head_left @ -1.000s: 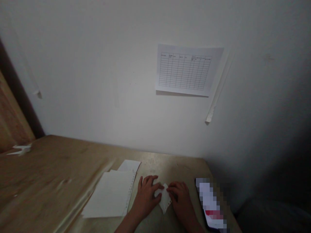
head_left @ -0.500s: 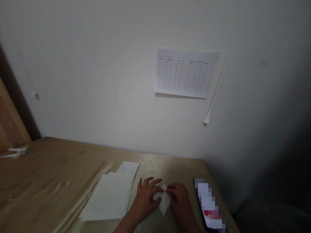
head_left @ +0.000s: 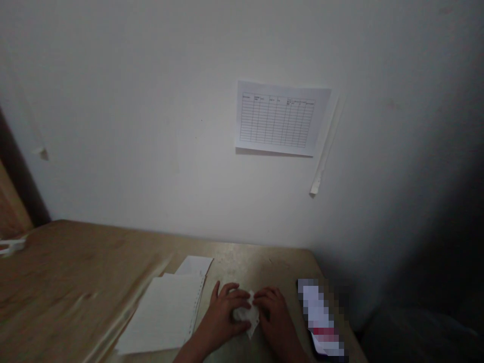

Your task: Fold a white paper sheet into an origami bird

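A small folded piece of white paper (head_left: pixel 249 317) with a perforated edge lies between my hands on the table. My left hand (head_left: pixel 226 312) has its thumb and fingers closed on the paper's left side. From the right, my right hand (head_left: pixel 273 308) presses its fingertips on the paper's upper right edge. Parts of the paper are hidden beneath the fingers. Left of my hands lies a stack of white loose-leaf sheets (head_left: pixel 162 312) with punched holes along the right edge.
A phone (head_left: pixel 319 317) with a blurred screen lies near the right edge of the brown table (head_left: pixel 94 267). A printed chart (head_left: pixel 276 118) hangs on the white wall, a tape strip (head_left: pixel 325 146) beside it. White scraps (head_left: pixel 13 246) lie at far left.
The view has shifted slightly. My fingers have drawn closer together over the paper, and less of it shows. The stack and phone stay in place on the table.
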`<state>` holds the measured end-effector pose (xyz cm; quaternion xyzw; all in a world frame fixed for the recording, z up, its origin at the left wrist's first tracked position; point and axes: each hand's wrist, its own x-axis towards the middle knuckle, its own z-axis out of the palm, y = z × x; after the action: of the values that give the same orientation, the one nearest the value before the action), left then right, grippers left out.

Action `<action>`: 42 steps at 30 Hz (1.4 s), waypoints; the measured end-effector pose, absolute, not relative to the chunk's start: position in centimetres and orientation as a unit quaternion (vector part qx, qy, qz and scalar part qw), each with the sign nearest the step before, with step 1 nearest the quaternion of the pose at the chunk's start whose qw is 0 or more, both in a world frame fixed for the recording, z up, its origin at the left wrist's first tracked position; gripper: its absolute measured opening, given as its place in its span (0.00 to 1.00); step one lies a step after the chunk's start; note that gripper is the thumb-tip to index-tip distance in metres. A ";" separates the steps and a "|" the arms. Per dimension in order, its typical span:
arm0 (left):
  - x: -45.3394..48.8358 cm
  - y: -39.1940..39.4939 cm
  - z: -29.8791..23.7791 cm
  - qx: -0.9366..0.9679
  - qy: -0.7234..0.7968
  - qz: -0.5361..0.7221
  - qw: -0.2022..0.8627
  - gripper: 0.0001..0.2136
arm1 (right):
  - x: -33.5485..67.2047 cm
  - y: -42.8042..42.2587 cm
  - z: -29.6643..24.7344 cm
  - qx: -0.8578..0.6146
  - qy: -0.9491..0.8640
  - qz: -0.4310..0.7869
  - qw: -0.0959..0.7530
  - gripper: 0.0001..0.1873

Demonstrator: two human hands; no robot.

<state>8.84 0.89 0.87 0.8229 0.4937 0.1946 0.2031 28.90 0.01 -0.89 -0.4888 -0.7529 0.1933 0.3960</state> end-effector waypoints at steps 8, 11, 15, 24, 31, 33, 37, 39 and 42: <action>8.7 1.3 0.8 0.817 0.494 0.193 0.227 0.19 | 29.3 -0.2 -1.1 -0.482 -0.761 0.183 0.392 0.25; 8.6 1.6 0.6 0.816 0.495 0.181 0.236 0.20 | 29.4 -0.3 -1.4 -0.481 -0.764 0.180 0.390 0.26; 8.6 1.6 0.7 0.812 0.501 0.178 0.242 0.12 | 29.4 -0.1 -1.7 -0.478 -0.763 0.183 0.394 0.25; 8.6 1.3 0.6 0.810 0.498 0.205 0.231 0.05 | 29.5 -0.2 -1.4 -0.478 -0.755 0.202 0.400 0.22; 9.0 1.0 1.8 0.793 0.517 0.206 0.248 0.02 | 29.3 -0.2 -0.9 -0.488 -0.746 0.216 0.398 0.14; 9.1 0.8 2.3 0.786 0.525 0.202 0.256 0.04 | 29.3 -0.2 -0.8 -0.486 -0.745 0.226 0.396 0.13; 9.2 0.6 2.8 0.778 0.532 0.198 0.269 0.05 | 29.4 -0.3 -0.8 -0.482 -0.744 0.225 0.406 0.13; 9.2 0.6 2.8 0.778 0.531 0.197 0.273 0.05 | 29.4 -0.4 -0.8 -0.482 -0.744 0.221 0.406 0.13; 9.1 0.7 2.6 0.778 0.528 0.201 0.275 0.06 | 29.4 -0.4 -0.9 -0.478 -0.748 0.218 0.405 0.11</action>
<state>9.10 0.73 2.64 0.7780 0.5277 0.2015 0.2751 29.43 -0.43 -0.94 -0.4778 -0.7482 0.2185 0.4051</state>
